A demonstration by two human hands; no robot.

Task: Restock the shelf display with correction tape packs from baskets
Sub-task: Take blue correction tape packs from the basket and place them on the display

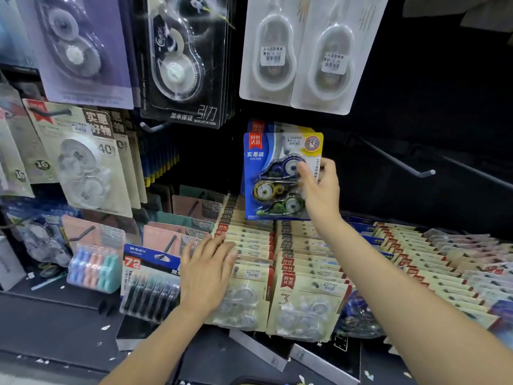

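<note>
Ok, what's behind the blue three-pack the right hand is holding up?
Directly behind the blue three-pack sits another pack, only its top edge showing. The rest is covered. The right hand pinches its right edge.

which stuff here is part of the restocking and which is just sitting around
In the job: blue correction tape pack, pinched by the right hand; beige pack rows, under the left hand; bare hook.
Sitting around: pastel pack, refill pack marked 72.

The black hanging pack (183, 59) reads "GRAVITATION", the refill pack (151, 276) shows "72", and the beige pack (83, 168) shows "40".
</note>
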